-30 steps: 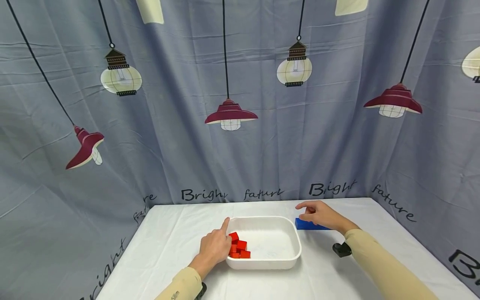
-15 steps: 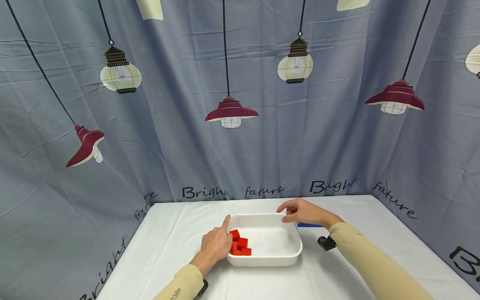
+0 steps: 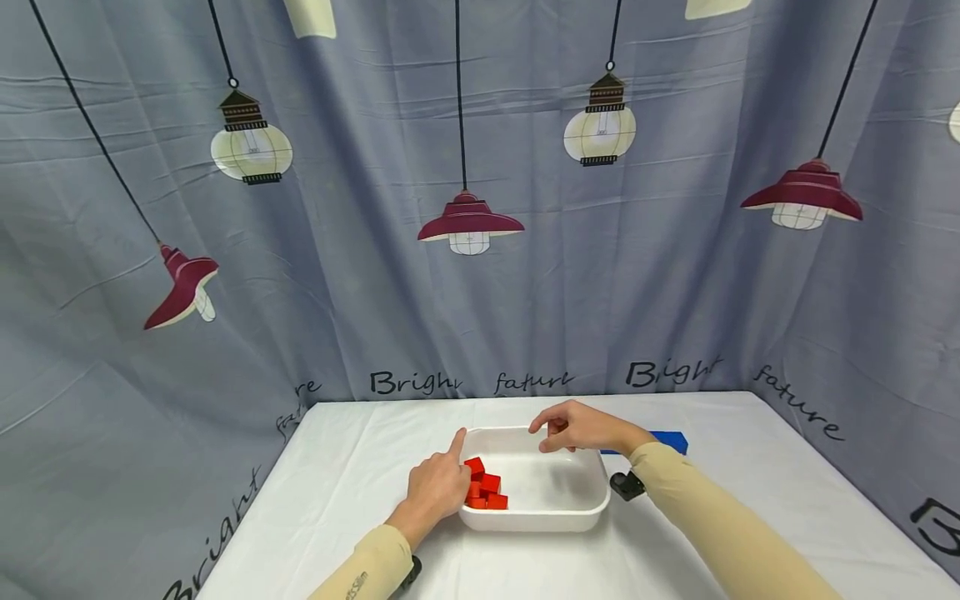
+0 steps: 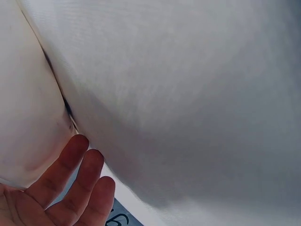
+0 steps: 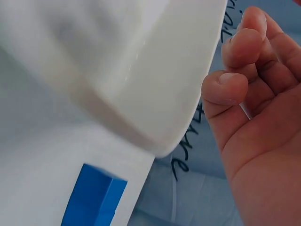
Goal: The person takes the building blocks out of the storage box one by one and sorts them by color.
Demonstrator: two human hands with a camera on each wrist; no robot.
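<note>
A white rectangular tray (image 3: 540, 522) stands on the cloth in front of me, with several red blocks (image 3: 489, 484) heaped at its left end. My left hand (image 3: 435, 487) holds the tray's left side, index finger laid along the rim. In the left wrist view its other fingers (image 4: 89, 174) reach against the tray's outer wall. My right hand (image 3: 581, 427) hovers over the tray's far right part, fingers loosely bent, nothing between thumb and fingertips (image 5: 225, 87). A long blue block (image 3: 670, 441) lies right of the tray, partly hidden behind the right wrist.
The table wears a white cloth (image 3: 360, 467). A grey-blue curtain (image 3: 360, 275) printed with lamps and lettering hangs behind it and at both sides. A black wrist device (image 3: 626, 486) sits under my right sleeve.
My right hand has moved left from above the blue block to over the tray, uncovering the block's right end. The left hand has stayed on the tray. The whole view has shifted slightly.
</note>
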